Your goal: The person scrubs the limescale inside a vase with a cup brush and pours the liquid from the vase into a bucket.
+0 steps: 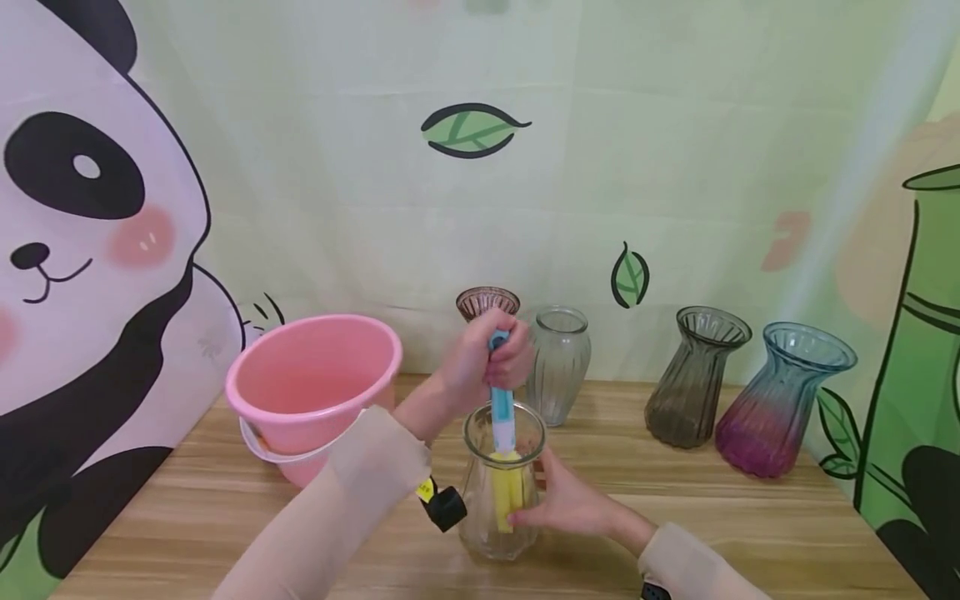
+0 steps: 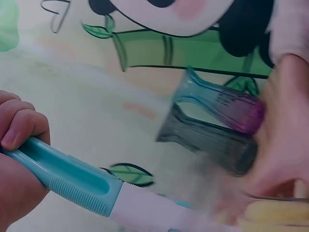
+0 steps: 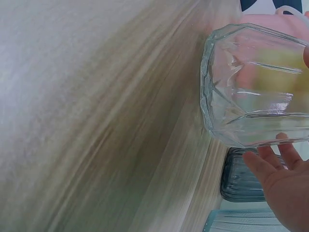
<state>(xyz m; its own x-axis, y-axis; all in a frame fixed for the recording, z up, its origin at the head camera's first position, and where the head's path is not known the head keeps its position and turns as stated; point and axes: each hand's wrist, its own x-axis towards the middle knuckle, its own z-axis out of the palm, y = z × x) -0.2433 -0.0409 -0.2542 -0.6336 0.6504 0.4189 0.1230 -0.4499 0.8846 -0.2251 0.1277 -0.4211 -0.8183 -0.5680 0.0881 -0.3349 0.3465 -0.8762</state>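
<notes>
Left hand: Here it is, the left hand (image 1: 504,354) up above the rim, fingers wrapped tight round a blue-and-white plastic handle (image 1: 502,404)!
Right hand: Lower down, the right hand (image 1: 562,500) grasps a clear, wide-mouthed glass vase (image 1: 480,521) from the side, thumb on the near face, fingers spread behind.
Glass vase: Mouth up, right beneath the left hand, over the light wood-patterned table (image 1: 615,442); whether the whole base touches down, we cannot tell.
Sponge: And there, inside the vase, a long yellow sponge head (image 1: 507,492) on the handle's lower end, showing through the glass, its tip near the bottom.
Step in hand: This looks like the inside wipe, sponge well in and vase braced; wet or dry glass, too hard to call.
Next move: My read, it calls for working the sponge along the inner wall and down to the base, the right hand holding firm, then a straight lift clear of the rim.
Back row: A brown-tinted ribbed vase (image 1: 487,302), partly hidden by the left hand; a clear rounded glass vase (image 1: 558,358) near it; away to the right, a smoky-grey ribbed vase (image 1: 686,396) and a blue-to-purple glass vase (image 1: 776,400), close neighbours.
Pink bucket: Over on the left, a round pink plastic bucket (image 1: 322,429), apart from the vase in hand, its bottom out of sight.
</notes>
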